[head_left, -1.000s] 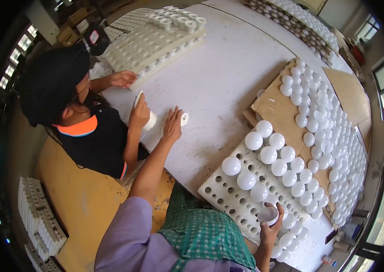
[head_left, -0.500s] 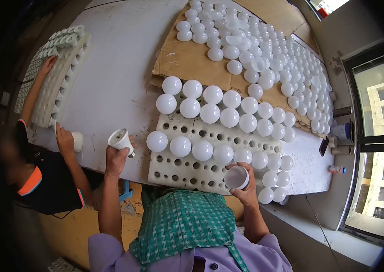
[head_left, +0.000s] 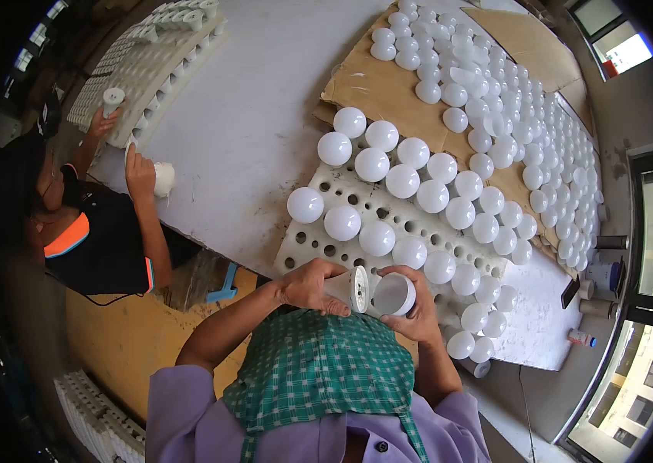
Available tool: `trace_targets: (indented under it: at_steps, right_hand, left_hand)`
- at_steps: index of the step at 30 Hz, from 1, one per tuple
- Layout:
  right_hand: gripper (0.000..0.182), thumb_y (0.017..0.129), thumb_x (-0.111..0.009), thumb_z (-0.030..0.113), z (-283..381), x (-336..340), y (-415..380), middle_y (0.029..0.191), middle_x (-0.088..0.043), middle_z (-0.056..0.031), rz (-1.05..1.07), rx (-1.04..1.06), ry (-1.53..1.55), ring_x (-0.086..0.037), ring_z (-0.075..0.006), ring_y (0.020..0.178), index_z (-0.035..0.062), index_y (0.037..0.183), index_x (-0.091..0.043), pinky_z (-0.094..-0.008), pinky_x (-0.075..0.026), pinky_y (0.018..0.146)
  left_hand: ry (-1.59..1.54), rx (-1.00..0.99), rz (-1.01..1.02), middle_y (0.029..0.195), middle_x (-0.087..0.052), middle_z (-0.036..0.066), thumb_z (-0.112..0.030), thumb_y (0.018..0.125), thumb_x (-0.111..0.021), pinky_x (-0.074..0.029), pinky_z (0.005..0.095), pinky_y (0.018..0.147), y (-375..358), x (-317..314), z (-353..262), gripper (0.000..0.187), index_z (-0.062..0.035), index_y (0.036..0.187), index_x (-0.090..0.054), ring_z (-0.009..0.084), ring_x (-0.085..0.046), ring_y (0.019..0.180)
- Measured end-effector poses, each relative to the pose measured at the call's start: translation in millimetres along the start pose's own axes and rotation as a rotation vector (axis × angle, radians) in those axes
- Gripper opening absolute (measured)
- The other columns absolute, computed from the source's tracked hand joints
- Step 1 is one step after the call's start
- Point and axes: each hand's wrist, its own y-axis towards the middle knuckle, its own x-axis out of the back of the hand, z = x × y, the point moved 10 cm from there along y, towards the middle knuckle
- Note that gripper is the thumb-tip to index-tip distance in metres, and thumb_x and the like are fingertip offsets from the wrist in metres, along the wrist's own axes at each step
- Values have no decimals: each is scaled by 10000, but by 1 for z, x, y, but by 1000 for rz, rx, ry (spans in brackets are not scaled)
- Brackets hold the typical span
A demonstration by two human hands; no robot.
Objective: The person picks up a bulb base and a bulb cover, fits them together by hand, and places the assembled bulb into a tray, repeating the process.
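Note:
My left hand (head_left: 312, 287) is wrapped round a white bulb base (head_left: 348, 290), its open end turned to the right with small parts showing inside. Close beside it, my right hand (head_left: 417, 312) grips a white bulb cover (head_left: 394, 295), whose hollow opening faces the base. Only a narrow gap separates the two pieces, just above the green checked apron (head_left: 326, 351). Past my hands lies a white foam tray (head_left: 319, 241) with round holes, where rows of bulbs with round white tops (head_left: 377, 238) stand.
Many loose white covers (head_left: 488, 92) lie on brown cardboard (head_left: 388, 92) at the far right. On the left a co-worker (head_left: 114, 239) holds a bulb base (head_left: 113, 99) beside foam trays of bases (head_left: 149, 69). A phone (head_left: 570, 292) lies near the table's right edge.
My left hand has brought the bulb base rightward, from over the table to beside the cover in my right hand. The co-worker has lifted a base. The whole view has shifted.

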Motion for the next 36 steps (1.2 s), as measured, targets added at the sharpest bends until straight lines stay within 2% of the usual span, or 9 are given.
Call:
trace_targets:
  at_steps: [10, 12, 15, 21, 23, 25, 27, 33, 36]
  right_hand:
    - [760, 634, -810, 247, 3, -14, 2, 1257, -517, -105, 60, 33, -65, -506, -207, 1146, 38, 1264, -440, -344, -388, 977]
    - [806, 629, -807, 201, 7, -23, 4, 1253, -524, -153, 139, -2, -174, -525, -300, 1152, 39, 1312, -413, -384, -406, 979]
    - [861, 646, -816, 227, 16, -31, 5, 1266, -506, -188, 216, -13, -354, -523, -354, 1143, 35, 1350, -359, -411, -423, 966]
    - [871, 655, -815, 202, 21, -42, 8, 1263, -480, -206, 303, -9, -480, -521, -381, 1122, 21, 1356, -330, -441, -433, 958]
    - [848, 640, -818, 181, 22, -42, 9, 1260, -478, -204, 233, 52, -458, -526, -384, 1111, 20, 1334, -358, -442, -443, 946]
    - [825, 626, -822, 159, 21, -45, 10, 1256, -477, -201, 160, 114, -433, -530, -387, 1100, 18, 1312, -385, -442, -452, 933]
    - [711, 587, -820, 118, 49, -41, 3, 1179, -513, -187, -45, 445, -406, -553, -357, 1022, 21, 1207, -485, -415, -483, 856]
    - [543, 538, -797, 74, 51, -41, -10, 1007, -545, -149, -88, 471, -288, -553, -275, 903, 29, 1022, -555, -361, -485, 741]
    - [543, 540, -779, 38, 51, -34, -6, 1013, -544, -148, -83, 396, -274, -554, -286, 918, 39, 1025, -535, -377, -485, 762]
  left_hand:
    - [274, -127, -46, 810, -675, 125, -367, 661, -842, -504, 272, 596, 1, 2, -6, 583, 48, 1019, -643, 130, -632, 654]
    - [305, -21, -31, 821, -679, 117, -350, 668, -840, -504, 281, 629, 0, 2, -2, 560, 43, 1016, -643, 136, -636, 703]
    - [341, 95, -22, 815, -683, 108, -325, 677, -835, -507, 287, 648, -2, 0, -4, 536, 40, 1020, -645, 141, -642, 731]
    - [374, 87, 0, 769, -684, 107, -295, 684, -827, -511, 267, 609, 3, -4, -6, 500, 41, 1012, -656, 128, -644, 665]
    - [416, 5, -12, 768, -685, 107, -295, 684, -825, -512, 267, 610, 5, -6, -12, 485, 40, 994, -661, 128, -644, 663]
    - [354, 113, 4, 784, -688, 131, -320, 675, -824, -514, 284, 644, 6, -10, -4, 490, 41, 966, -666, 150, -654, 709]
    - [384, 46, 3, 787, -687, 145, -334, 674, -822, -513, 290, 654, 7, -14, -14, 498, 46, 956, -665, 159, -657, 723]
    - [461, -15, 68, 784, -682, 169, -354, 695, -809, -511, 304, 660, 2, -31, -29, 498, 51, 944, -662, 181, -665, 729]
    - [360, 142, 66, 830, -691, 161, -357, 741, -788, -516, 287, 657, 7, -28, -13, 471, 42, 958, -665, 167, -666, 761]
